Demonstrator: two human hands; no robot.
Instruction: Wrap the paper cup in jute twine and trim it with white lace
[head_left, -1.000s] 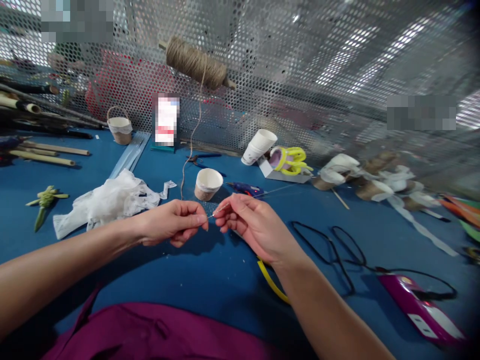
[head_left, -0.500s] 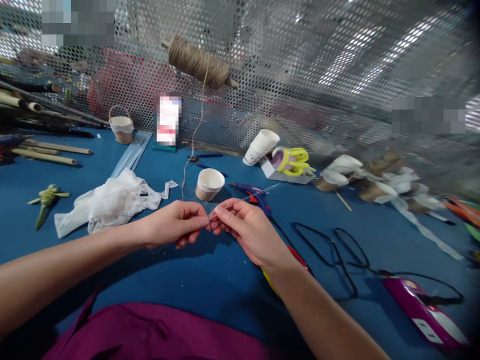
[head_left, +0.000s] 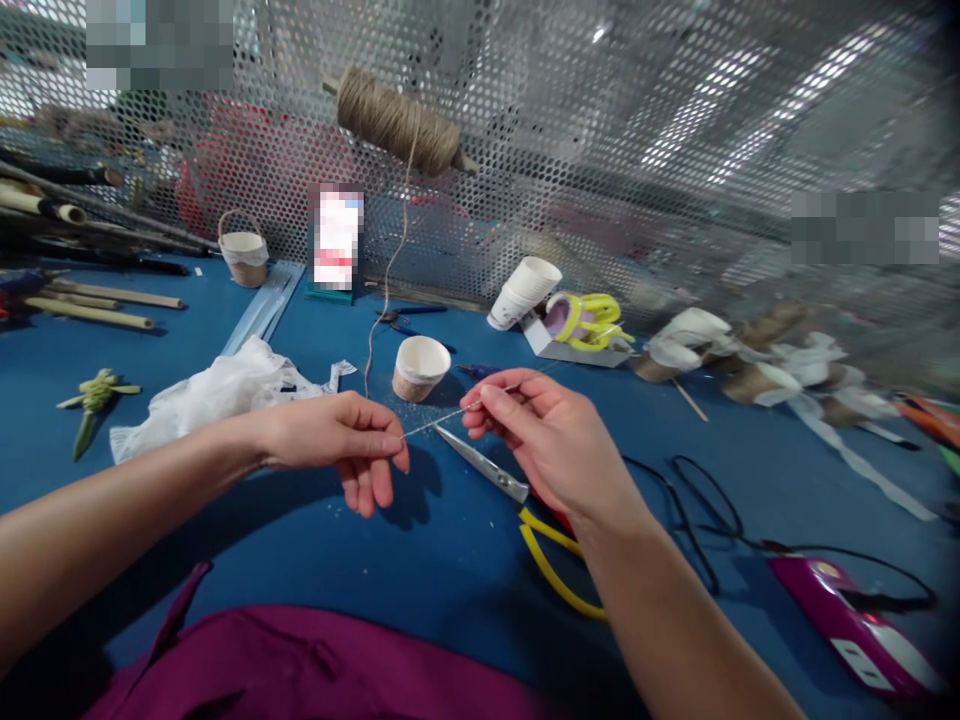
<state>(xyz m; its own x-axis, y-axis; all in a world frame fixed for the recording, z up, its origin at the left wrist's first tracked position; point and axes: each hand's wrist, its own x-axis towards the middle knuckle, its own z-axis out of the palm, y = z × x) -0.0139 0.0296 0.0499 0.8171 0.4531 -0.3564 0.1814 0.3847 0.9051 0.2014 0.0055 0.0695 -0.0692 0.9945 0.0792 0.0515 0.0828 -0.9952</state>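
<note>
Between my hands runs a thin, twisted strand (head_left: pixel 435 423), stretched at a slight slant. My left hand (head_left: pixel 345 445) pinches its lower left end between thumb and fingers. The thumb and fingers of my right hand (head_left: pixel 536 430) grip it further up on the right. Just behind the strand stands a small cup (head_left: pixel 421 368) with a twine-wrapped outside and a white rim. Scissors (head_left: pixel 491 472) with yellow and red handles lie under and beside my right hand. Twine (head_left: pixel 386 280) hangs from a spool (head_left: pixel 397 122) down to the table near my left hand.
White lace (head_left: pixel 210 395) lies left, below a small handled basket (head_left: pixel 244 258). A phone (head_left: pixel 334 240) stands at the back. White paper cups (head_left: pixel 523 292) and a yellow-trimmed item (head_left: pixel 585 320) are behind right. A purple power strip (head_left: pixel 855 625) and black cable (head_left: pixel 679 510) lie right.
My hands have moved apart, my right hand to the right and slightly up, exposing a length of strand between them. More of the scissors now shows, and my right hand covers more of the glue gun.
</note>
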